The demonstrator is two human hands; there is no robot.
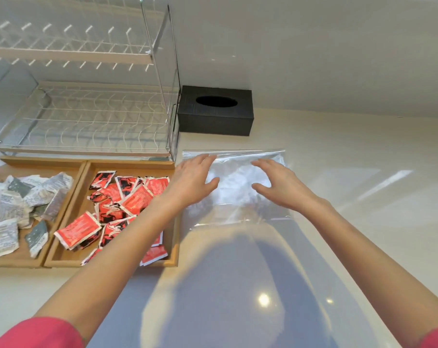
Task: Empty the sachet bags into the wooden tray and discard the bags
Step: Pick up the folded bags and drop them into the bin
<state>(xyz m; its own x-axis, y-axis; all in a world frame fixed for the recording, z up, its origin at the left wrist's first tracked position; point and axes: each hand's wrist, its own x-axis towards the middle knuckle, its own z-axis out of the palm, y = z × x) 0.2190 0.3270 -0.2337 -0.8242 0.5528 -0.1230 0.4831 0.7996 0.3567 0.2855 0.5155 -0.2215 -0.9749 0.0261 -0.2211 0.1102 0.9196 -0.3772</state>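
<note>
On tabletop (pixel 363 197), near: both hands spread, fingers straight, over one clear bag (pixel 235 187) lying flat; left hand (pixel 190 179) and right hand (pixel 278 182) apart, contact unclear. Beside: two-compartment tray (pixel 84 172), red sachets (pixel 122 204) right, grey sachets (pixel 17 204) left. Beyond: one black box (pixel 215 116), one rack (pixel 82 96).

We can read no text here. The small red and black paper sachets (pixel 127 204) carry pale print, and the crumpled white and grey paper sachets (pixel 17 202) carry fine lines of type, but both are too blurred for us to make out.
</note>
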